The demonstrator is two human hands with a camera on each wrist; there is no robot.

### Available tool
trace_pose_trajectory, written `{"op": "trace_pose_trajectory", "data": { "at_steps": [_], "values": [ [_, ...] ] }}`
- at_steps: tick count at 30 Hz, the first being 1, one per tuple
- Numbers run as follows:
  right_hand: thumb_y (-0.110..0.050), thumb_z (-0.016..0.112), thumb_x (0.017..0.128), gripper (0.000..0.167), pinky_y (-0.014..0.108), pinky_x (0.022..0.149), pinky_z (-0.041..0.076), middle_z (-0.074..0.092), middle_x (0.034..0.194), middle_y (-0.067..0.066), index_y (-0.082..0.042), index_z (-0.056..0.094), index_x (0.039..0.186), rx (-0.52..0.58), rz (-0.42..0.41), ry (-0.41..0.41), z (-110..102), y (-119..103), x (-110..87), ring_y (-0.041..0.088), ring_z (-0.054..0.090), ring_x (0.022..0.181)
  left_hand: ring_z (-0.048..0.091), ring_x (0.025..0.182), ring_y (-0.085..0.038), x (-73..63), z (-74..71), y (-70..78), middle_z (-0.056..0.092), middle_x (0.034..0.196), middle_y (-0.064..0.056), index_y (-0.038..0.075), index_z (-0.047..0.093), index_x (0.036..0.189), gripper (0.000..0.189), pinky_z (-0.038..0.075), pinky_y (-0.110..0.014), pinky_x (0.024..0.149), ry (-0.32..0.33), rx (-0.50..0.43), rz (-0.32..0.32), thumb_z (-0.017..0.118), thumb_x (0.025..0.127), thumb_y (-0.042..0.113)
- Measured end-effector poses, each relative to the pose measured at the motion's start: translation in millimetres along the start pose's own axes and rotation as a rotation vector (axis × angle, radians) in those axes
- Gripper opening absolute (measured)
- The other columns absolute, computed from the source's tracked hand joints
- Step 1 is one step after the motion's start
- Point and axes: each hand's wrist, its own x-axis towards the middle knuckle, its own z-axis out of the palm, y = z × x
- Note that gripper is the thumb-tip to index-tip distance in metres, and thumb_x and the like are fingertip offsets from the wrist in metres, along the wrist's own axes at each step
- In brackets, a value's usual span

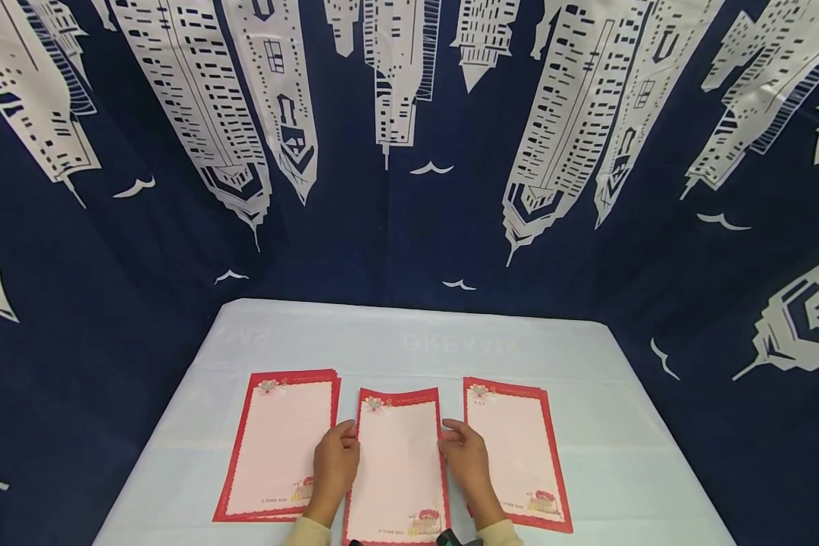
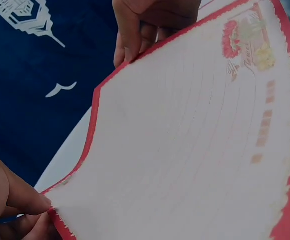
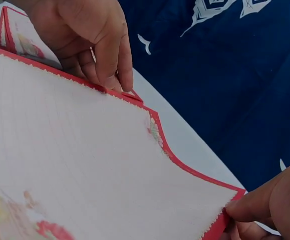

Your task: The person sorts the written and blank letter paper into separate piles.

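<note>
A sheet of red-bordered letter paper [image 1: 399, 470] is held up between both hands, its top edge bowed in a shallow curve. My left hand [image 1: 337, 464] pinches its left edge between thumb and fingers. On the opposite edge, my right hand [image 1: 467, 462] pinches the red border in the same way. Faint lines and a printed flower picture show on the sheet [image 2: 185, 115] in the left wrist view. The right wrist view shows the right thumb [image 3: 247, 205] on top of the border, with other fingers beneath the paper.
A slightly fanned stack of matching paper [image 1: 283, 440] lies on the left of the white table [image 1: 614, 425]. Another stack [image 1: 515, 455] lies on the right. Behind the table hangs a dark blue cloth [image 1: 355, 243] printed with white buildings and birds.
</note>
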Motion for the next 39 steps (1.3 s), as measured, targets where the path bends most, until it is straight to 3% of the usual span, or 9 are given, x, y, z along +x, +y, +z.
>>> {"op": "trace_pose_trajectory", "data": {
  "at_steps": [5,11,23,31,39],
  "values": [
    [0.003,0.067,0.087,0.028,0.027,0.058,0.05,0.069,0.09,0.007,0.006,0.071,0.115,0.032,0.007,-0.001,5,-7,2.2,0.016,0.06,0.072,0.069,0.082,-0.025,2.2,-6.8,1.2,0.071,0.094,-0.015,-0.011,0.071,0.109,0.029,0.054,-0.027,0.067,0.008,-0.023,-0.004,0.063,0.082,-0.017],
    [0.001,0.067,0.089,0.028,0.025,0.056,0.05,0.067,0.091,0.007,0.004,0.071,0.116,0.075,-0.005,-0.026,15,-19,11.5,0.015,0.06,0.069,0.071,0.09,-0.027,16.0,-27.0,1.8,0.072,0.1,-0.016,-0.009,0.07,0.114,0.029,0.055,-0.027,0.069,-0.022,-0.034,-0.061,0.061,0.087,-0.011],
    [0.0,0.069,0.087,0.024,0.026,0.061,0.052,0.067,0.087,0.004,0.001,0.073,0.11,0.052,-0.095,-0.054,66,-44,29.4,0.013,0.061,0.072,0.069,0.1,-0.032,42.8,-74.7,-8.7,0.07,0.109,-0.021,-0.009,0.068,0.121,0.029,0.056,-0.031,0.076,0.024,0.028,-0.141,0.058,0.094,-0.004],
    [0.004,0.069,0.083,0.024,0.027,0.058,0.051,0.065,0.08,0.001,0.0,0.074,0.105,0.023,-0.134,-0.086,114,-58,33.6,0.01,0.058,0.066,0.069,0.102,-0.037,62.3,-107.8,-30.2,0.069,0.113,-0.025,-0.008,0.067,0.123,0.032,0.051,-0.021,0.07,0.058,0.069,-0.157,0.055,0.094,-0.003],
    [0.008,0.068,0.082,0.023,0.023,0.052,0.05,0.064,0.078,-0.001,0.002,0.073,0.104,0.037,-0.162,-0.138,150,-63,32.6,0.006,0.056,0.058,0.068,0.1,-0.039,74.5,-133.9,-50.5,0.069,0.113,-0.028,-0.01,0.066,0.123,0.033,0.053,-0.026,0.072,0.096,0.169,-0.181,0.055,0.092,-0.004]
  ]
}}
